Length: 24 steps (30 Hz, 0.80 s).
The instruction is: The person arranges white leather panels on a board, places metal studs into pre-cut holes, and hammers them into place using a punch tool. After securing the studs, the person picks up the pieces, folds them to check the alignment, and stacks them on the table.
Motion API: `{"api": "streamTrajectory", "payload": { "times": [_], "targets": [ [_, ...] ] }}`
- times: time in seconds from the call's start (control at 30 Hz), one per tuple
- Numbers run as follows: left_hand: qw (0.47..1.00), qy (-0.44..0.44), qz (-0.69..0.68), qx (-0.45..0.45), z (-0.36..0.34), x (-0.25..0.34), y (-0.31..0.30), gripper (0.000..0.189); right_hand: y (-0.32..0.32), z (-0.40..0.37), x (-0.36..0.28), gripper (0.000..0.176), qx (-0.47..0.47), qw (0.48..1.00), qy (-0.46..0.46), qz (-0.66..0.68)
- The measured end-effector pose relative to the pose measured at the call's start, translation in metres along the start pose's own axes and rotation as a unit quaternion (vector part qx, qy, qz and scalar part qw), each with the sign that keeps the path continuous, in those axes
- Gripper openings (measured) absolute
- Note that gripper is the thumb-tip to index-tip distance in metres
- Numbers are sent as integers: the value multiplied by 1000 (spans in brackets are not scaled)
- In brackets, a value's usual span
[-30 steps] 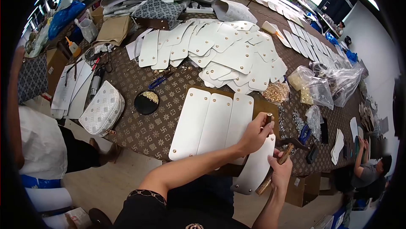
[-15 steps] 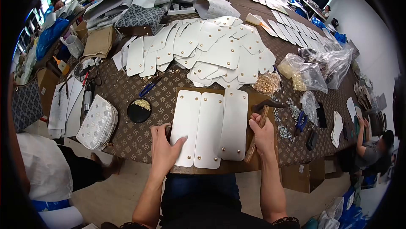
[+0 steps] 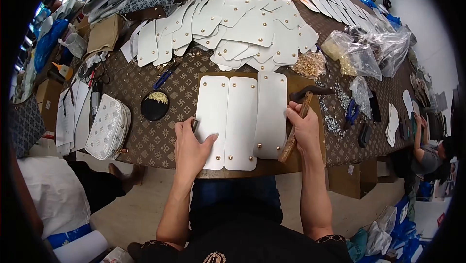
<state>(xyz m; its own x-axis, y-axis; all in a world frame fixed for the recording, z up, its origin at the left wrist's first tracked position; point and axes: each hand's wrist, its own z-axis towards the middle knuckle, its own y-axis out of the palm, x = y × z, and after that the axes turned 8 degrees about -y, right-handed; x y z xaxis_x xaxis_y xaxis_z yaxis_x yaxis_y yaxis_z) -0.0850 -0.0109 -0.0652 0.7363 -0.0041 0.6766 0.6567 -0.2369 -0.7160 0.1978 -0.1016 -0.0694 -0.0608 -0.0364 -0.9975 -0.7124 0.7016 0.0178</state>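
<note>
Three white studded leather panels [image 3: 241, 120] lie side by side on a brown board [image 3: 301, 162] at the table's near edge. My left hand [image 3: 191, 146] rests on the lower left corner of the leftmost panel and holds a small dark metal punch [image 3: 195, 125] against it. My right hand [image 3: 303, 127] grips the wooden handle of a hammer [image 3: 297, 121], whose dark head [image 3: 310, 91] lies just right of the rightmost panel.
A heap of white studded panels [image 3: 242, 30] covers the table's middle. A black dish of gold studs [image 3: 155, 105], a patterned pouch [image 3: 108, 126], bags of hardware [image 3: 361, 57] and blue pliers [image 3: 350, 113] surround the board. Another person [image 3: 429, 154] sits at the right.
One second ago I held a panel off the table's edge; it now lies flat as the rightmost panel. My left hand moved to the leftmost panel. The view shifted down slightly.
</note>
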Motion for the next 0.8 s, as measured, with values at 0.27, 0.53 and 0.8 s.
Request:
{"api": "streamTrajectory", "payload": {
  "times": [0.27, 0.53, 0.8],
  "targets": [
    [1000, -23, 16, 9, -6, 3, 5, 76, -5, 5, 6, 31, -31, 999, 5, 11],
    [998, -52, 11, 14, -3, 0, 4, 77, -5, -10, -2, 23, -59, 998, -14, 2],
    [995, -61, -70, -22, -9, 16, -5, 63, 17, -31, 8, 22, -111, 992, 12, -58]
  ]
}}
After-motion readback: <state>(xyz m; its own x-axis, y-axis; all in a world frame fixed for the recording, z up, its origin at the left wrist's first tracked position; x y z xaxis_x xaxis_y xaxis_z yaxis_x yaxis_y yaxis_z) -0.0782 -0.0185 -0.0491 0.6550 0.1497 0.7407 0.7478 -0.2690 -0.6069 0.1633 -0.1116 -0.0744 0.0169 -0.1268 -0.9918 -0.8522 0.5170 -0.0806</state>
